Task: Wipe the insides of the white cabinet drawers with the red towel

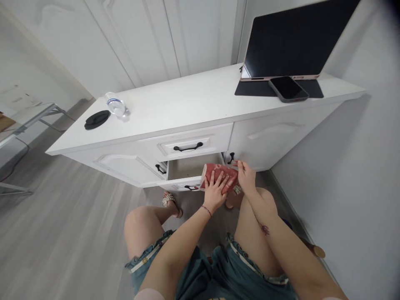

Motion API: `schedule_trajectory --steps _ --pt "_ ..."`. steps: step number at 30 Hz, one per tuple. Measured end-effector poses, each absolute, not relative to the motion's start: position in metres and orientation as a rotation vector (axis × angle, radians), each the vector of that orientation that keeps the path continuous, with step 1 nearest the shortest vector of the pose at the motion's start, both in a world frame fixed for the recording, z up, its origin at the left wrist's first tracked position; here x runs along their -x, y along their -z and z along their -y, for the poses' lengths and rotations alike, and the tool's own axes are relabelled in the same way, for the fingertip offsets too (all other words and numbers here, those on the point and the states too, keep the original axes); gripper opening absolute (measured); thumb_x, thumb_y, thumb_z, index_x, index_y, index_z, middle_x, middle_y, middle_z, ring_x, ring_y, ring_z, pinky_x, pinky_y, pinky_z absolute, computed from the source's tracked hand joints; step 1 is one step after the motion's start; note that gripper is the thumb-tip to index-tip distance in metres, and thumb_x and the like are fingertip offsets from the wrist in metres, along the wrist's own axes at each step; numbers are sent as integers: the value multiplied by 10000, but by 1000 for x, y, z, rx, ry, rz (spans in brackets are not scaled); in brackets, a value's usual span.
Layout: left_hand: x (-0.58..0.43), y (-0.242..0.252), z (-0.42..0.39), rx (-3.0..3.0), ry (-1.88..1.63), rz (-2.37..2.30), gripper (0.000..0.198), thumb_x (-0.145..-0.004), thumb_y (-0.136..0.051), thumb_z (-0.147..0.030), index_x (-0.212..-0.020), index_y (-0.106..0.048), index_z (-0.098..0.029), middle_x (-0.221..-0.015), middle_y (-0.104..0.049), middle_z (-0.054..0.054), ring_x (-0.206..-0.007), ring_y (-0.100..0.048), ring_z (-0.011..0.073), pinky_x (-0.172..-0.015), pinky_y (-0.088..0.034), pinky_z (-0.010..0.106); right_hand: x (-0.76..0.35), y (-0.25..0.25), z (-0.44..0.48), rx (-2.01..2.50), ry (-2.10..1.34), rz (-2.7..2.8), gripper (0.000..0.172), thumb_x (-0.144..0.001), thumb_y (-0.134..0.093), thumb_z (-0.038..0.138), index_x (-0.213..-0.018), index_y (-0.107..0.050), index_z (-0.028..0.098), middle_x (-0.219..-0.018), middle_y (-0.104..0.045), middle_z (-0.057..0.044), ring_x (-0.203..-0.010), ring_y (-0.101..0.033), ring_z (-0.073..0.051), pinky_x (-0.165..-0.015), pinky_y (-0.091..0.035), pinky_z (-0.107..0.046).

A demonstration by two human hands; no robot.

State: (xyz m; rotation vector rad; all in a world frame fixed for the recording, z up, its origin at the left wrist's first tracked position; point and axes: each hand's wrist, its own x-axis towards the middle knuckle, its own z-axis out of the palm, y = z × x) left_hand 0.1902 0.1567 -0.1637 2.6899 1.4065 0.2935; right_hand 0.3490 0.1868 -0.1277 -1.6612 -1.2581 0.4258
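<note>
A folded red cloth with a pale pattern is held in front of the cabinet, beside an open drawer. Across its face lie the spread fingers of my left hand, pressing on it. My right hand is at the cloth's right edge, with thumb and fingers closed together; what exactly sits between the fingertips is partly hidden. The cloth covers the right part of the drawer's front, and the drawer's black handle shows just left of it.
On the white cabinet top stand a tablet, a phone, a clear plastic bottle and a flat black object. Above the open drawer is a closed drawer. A wall borders the right side; my knees are close below.
</note>
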Motion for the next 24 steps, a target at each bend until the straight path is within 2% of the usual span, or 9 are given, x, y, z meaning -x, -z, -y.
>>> schedule_trajectory --steps 4,10,15,17,20,22,24 --pt "-182 176 -162 -2834 -161 -1149 625 -898 -386 -390 -1485 -202 -280 -1564 -170 -19 -1434 -18 292 -1112 -104 591 -355 129 -184 1663 -434 1258 526 -942 -264 531 -1029 -640 173 -902 -729 -102 -861 -662 -237 -812 -464 -344" --pt "-168 193 -179 -2925 -16 -845 537 -937 -303 -302 -1456 -300 -163 -1509 -330 39 -1401 -222 180 -1158 -87 413 -359 132 -182 1698 -437 1267 534 -938 -265 538 -1031 -644 174 -879 -729 -101 -836 -664 -244 -783 -470 -350" --pt "-162 221 -181 -2946 139 -789 563 -867 -407 -220 -1405 -374 -61 -1477 -381 106 -1399 -232 183 -1166 -72 364 -354 136 -184 1734 -468 1465 494 -942 -284 500 -1047 -661 198 -931 -731 -95 -864 -665 -265 -792 -482 -372" --pt "-157 236 -178 -2899 168 -847 583 -833 -426 -184 -1400 -381 -54 -1468 -393 113 -1402 -225 187 -1169 -76 373 -349 139 -185 1703 -470 1600 464 -954 -282 452 -1069 -656 204 -1016 -718 -93 -929 -656 -263 -880 -460 -402" --pt "-148 253 -174 -2781 142 -981 605 -790 -439 -149 -1388 -408 -61 -1432 -442 131 -1389 -264 197 -1167 -120 385 -343 143 -186 1638 -481 1778 426 -965 -281 384 -1126 -631 202 -1109 -691 -86 -1006 -634 -252 -1027 -353 -467" --pt "-142 261 -172 -2731 107 -1026 616 -763 -445 -132 -1373 -430 -48 -1420 -454 148 -1381 -284 202 -1162 -153 372 -341 145 -187 1623 -492 1851 402 -967 -291 358 -1150 -618 212 -1127 -684 -80 -1028 -624 -245 -1052 -319 -486" --pt "-135 264 -172 -2711 76 -1032 618 -748 -430 -112 -1361 -447 -43 -1419 -457 141 -1374 -300 200 -1158 -172 345 -341 146 -188 1617 -484 1896 394 -966 -297 348 -1145 -621 211 -1122 -685 -84 -1028 -622 -243 -1033 -346 -473"
